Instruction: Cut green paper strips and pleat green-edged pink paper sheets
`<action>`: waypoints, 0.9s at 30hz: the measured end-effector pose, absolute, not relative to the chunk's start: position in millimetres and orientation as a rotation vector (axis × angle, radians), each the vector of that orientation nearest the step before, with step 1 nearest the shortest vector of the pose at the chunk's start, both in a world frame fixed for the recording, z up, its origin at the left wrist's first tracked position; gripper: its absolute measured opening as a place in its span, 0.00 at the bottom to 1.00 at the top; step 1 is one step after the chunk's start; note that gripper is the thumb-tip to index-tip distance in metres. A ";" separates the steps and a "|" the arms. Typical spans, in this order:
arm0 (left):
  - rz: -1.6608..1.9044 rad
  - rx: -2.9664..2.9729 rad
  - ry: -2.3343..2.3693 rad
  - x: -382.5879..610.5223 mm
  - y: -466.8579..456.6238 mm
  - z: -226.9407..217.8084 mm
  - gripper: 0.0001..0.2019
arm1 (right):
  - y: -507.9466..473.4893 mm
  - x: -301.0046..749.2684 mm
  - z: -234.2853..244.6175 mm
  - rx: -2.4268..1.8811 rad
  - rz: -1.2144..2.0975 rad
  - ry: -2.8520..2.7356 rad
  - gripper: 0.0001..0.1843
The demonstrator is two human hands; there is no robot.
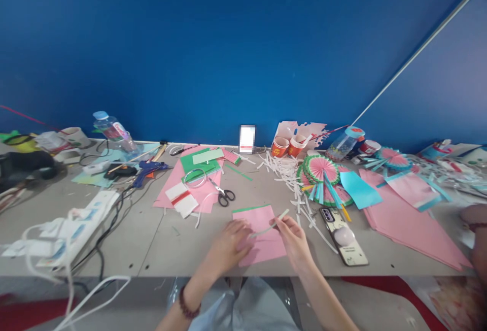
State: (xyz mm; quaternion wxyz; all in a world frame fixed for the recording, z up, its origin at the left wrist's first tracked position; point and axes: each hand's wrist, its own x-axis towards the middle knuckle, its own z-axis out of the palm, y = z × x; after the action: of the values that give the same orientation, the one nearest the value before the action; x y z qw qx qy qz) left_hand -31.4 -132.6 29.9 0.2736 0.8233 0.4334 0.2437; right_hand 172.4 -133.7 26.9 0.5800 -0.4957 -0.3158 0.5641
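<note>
A pink paper sheet [262,250] with a green strip along its far edge lies on the table in front of me. My left hand [229,245] rests on its left side, fingers stretched out and pressing on the paper. Between the thumb and fingers of my right hand [292,235] is a thin pale strip [282,216]. That strip slants across the pink sheet, its lower end close to my left fingertips. Whether the left fingers touch it, I cannot tell. Scissors with black handles [227,197] lie beyond the sheet.
Left of centre are pink and green papers [167,191], a roll of clear tape [195,177], a glue gun [148,171] and a power strip [81,227]. On the right lie paper fans [323,171], paper scraps [283,168], a phone [344,237] and stacked pink sheets [411,229].
</note>
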 end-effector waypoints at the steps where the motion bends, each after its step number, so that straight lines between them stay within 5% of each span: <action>1: 0.604 2.308 1.174 -36.0 -133.8 27.5 0.12 | -133.2 177.8 26.5 -1.160 1.321 -0.730 0.18; 15: 0.483 2.602 1.492 19.0 -170.1 -8.6 0.23 | -143.8 181.4 29.0 -1.272 1.362 -0.792 0.23; 21: 0.532 2.514 1.160 27.5 -169.2 9.6 0.27 | -143.4 184.4 17.6 -1.367 1.191 -0.947 0.24; 27: 0.721 2.473 1.407 -16.2 -152.4 14.6 0.14 | -124.4 190.8 15.7 -1.375 1.291 -1.063 0.23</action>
State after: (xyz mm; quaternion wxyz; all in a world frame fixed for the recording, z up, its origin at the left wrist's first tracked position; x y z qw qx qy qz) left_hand -16.2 -152.4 14.6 0.1030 0.8380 0.4769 0.2443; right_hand 190.8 -124.4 15.7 0.4692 -0.5609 -0.4334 0.5266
